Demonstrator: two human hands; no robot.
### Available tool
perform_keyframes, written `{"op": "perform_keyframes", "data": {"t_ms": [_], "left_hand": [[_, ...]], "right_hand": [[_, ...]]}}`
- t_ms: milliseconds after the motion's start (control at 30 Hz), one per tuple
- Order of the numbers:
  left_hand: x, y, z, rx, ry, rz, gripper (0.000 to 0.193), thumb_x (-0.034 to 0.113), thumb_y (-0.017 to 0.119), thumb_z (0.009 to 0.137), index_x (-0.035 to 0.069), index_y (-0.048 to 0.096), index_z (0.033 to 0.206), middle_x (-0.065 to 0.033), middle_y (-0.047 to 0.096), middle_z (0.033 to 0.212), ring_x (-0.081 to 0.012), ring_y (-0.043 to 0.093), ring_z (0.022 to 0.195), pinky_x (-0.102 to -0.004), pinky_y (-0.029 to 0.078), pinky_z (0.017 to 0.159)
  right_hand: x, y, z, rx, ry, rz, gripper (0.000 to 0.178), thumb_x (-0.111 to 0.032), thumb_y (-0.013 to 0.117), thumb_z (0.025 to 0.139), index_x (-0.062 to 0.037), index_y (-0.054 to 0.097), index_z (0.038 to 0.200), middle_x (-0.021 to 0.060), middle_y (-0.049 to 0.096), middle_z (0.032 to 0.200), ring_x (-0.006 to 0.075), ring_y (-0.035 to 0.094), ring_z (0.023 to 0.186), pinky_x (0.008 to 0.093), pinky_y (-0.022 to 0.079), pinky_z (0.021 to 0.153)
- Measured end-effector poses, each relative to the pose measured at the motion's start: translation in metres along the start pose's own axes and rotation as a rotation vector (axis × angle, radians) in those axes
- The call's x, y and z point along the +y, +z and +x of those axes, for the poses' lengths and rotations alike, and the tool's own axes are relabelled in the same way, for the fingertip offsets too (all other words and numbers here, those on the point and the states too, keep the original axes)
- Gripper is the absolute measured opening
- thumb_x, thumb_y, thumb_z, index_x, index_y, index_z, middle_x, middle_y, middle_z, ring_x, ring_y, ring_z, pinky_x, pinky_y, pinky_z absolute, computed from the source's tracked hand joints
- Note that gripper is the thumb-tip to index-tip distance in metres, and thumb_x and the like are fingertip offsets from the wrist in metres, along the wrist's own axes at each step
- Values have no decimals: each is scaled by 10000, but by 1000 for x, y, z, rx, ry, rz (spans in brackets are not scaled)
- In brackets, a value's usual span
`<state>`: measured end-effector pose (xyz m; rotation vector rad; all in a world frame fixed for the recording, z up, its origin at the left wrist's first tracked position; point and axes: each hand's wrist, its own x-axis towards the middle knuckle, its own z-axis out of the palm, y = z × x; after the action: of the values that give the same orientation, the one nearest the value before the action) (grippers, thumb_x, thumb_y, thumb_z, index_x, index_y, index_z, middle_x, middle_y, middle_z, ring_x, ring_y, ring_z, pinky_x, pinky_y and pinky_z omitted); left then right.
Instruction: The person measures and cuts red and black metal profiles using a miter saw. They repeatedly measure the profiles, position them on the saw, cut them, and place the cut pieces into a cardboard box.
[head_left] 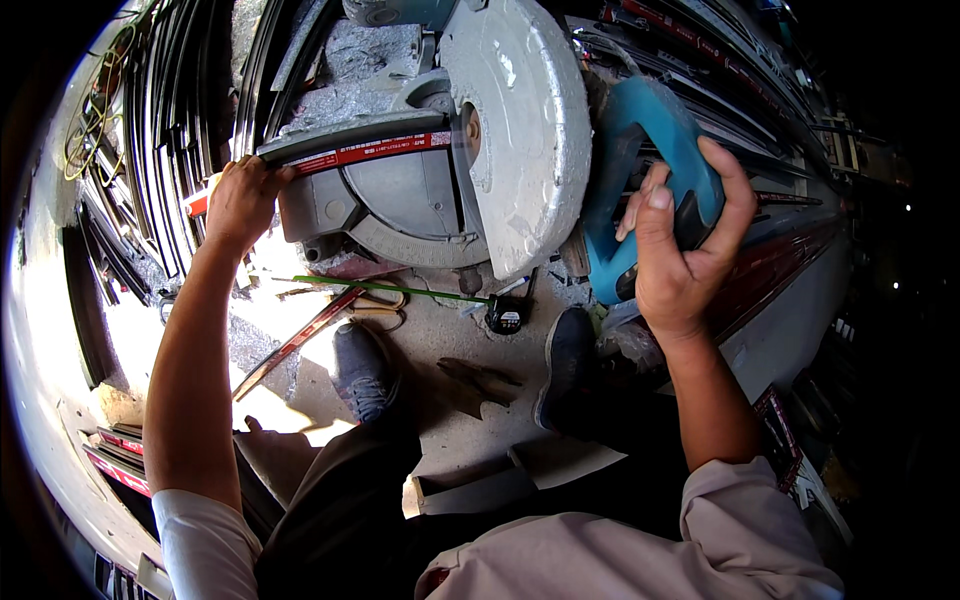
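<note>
my right hand (680,260) grips the teal handle (650,140) of the miter saw (515,130), blade guard lowered over a dark metal profile (350,140); my left hand (240,200) clamps that profile against the saw's fence, above the concrete floor (450,330).

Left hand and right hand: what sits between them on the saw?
In the head view, the grey blade guard and the round saw table lie between the left hand, which presses a dark profile, and the right hand on the blue handle.
</note>
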<state>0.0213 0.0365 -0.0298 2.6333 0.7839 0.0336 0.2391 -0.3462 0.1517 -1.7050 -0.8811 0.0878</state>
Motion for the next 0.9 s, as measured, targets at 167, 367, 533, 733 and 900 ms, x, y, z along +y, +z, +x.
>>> {"op": "perform_keyframes", "data": {"t_ms": [167,367,533,733,900], "left_hand": [[3,0,0,9,-8,0,395,385,647,1035,-4,709,1016,-201,711,1028,-410,640,1019,-513,494,919],[2,1,-1,43,17,-15,407,394,658,1029,-7,698,970,-208,707,1023,-421,638,1012,-521,494,921],[-1,4,-1,47,20,-5,406,394,660,1028,-5,696,967,-210,709,1027,-423,638,1016,-521,494,924],[0,3,-1,42,21,9,408,398,659,1030,-5,698,974,-209,712,1034,-420,639,1018,-520,499,926],[2,2,-2,42,3,-5,406,395,658,1033,-5,699,979,-203,713,1035,-415,641,1015,-517,501,927]], "right_hand": [[6,-1,-4,2,-19,1,519,22,611,1017,-71,413,1487,103,631,1106,82,608,782,233,559,670],[7,0,-11,25,9,-7,519,30,613,1011,-51,411,1482,113,624,1140,93,627,849,245,575,728],[12,-1,-16,38,10,-58,527,51,607,996,-22,405,1477,121,618,1153,113,626,942,274,567,861],[17,-1,-23,35,-5,-74,542,60,609,983,-23,402,1476,127,611,1158,136,625,951,308,544,912],[23,0,-29,50,-18,-86,540,55,618,978,-20,405,1469,129,612,1159,146,628,948,321,545,921]]}}
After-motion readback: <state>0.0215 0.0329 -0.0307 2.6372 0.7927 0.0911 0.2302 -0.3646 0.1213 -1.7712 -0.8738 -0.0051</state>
